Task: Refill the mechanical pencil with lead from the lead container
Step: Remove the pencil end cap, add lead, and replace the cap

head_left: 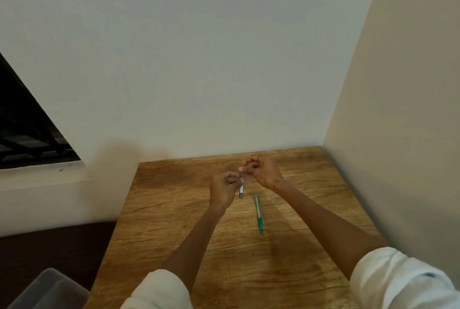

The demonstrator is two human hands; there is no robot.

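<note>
My left hand (224,188) grips a slim grey lead container (241,190) near its top, holding it upright above the wooden table (174,221). Just above the container's top, my right hand (261,169) has its thumb and forefinger pinched together; whatever sits between those fingertips is too small to make out. The green mechanical pencil (258,213) lies flat on the table to the right of the container and nearer to me, touched by neither hand.
The table stands in a corner, with a pale wall behind it and a beige wall (398,109) close on the right. A dark window (27,129) is at the left. A translucent plastic bin (47,291) sits on the floor at the lower left.
</note>
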